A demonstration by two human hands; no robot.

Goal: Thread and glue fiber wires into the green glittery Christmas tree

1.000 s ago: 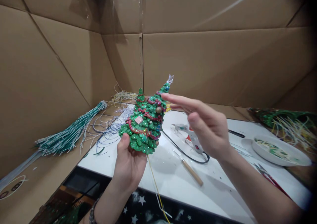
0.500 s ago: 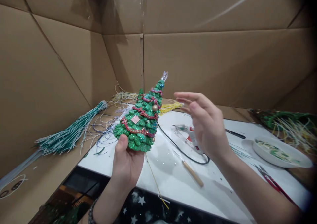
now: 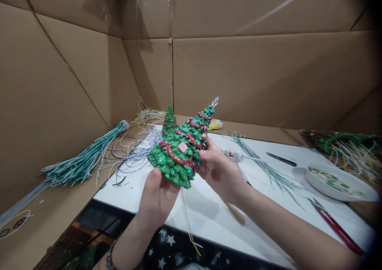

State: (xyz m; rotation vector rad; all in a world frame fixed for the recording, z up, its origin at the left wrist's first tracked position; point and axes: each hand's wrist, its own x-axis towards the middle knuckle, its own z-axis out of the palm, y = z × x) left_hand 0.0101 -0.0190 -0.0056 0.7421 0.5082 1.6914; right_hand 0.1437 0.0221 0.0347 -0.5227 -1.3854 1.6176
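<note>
I hold a small glittery green Christmas tree (image 3: 182, 154) with red garlands, tilted to the right above the white table (image 3: 209, 218). My left hand (image 3: 156, 198) grips its base from below, thumb up against the lowest branches. My right hand (image 3: 219, 170) is closed against the tree's right side, fingers on the branches near a small gold ball. A thin yellow wire (image 3: 188, 222) hangs from under the tree. A second small green tree (image 3: 169, 118) stands behind it.
Cardboard walls surround the table. A green-and-white wire bundle (image 3: 83, 162) lies at left, loose green wires (image 3: 262, 162) and a glue gun (image 3: 235, 156) behind my right hand. A white plate (image 3: 337, 180) and red scissors (image 3: 337, 226) are at right.
My right hand came in from open in the air and closed on the tree's right side. The tree tilted further right and shifted slightly right.
</note>
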